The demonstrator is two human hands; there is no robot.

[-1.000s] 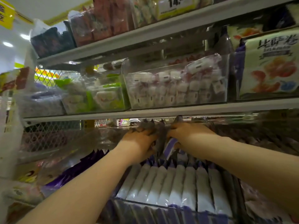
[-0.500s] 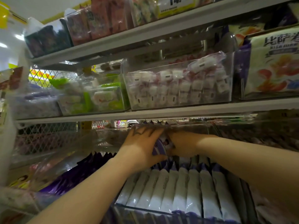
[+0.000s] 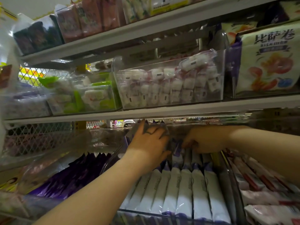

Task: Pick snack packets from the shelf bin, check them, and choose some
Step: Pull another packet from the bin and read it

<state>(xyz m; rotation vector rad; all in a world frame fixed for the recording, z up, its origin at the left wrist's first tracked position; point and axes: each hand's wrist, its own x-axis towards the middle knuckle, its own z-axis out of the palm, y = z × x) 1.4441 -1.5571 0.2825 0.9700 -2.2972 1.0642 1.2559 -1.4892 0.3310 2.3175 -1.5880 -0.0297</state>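
Snack aisle, lower shelf: a person reaches both bare arms into a clear shelf bin point(image 3: 228, 181) packed with snack packets point(image 3: 186, 189), white with purple ends, standing on edge in a tight row from front to back. The left hand point(image 3: 149, 143) is at the back of the bin. Its fingers point(image 3: 154, 131) are spread across a raised bundle of these packets and its thumb is tucked underneath, so it grips the bundle. The bundle's serrated tops poke up just under the shelf edge point(image 3: 178, 110) above. The right hand point(image 3: 205, 140) is just beside it, knuckles up and fingers curled down into the same row. Its fingertips are buried among the packets, so I cannot tell whether it holds anything. Motion blur softens both hands.

Dark purple packets point(image 3: 73, 176) lie in the neighbouring bin to the left, and pink-and-red packets point(image 3: 259, 185) fill the one to the right. On the shelf above sit a clear tub of white-and-red wrapped sweets point(image 3: 170, 85), a tub of green packs point(image 3: 90, 98) and a large bag with Chinese lettering point(image 3: 267, 62).
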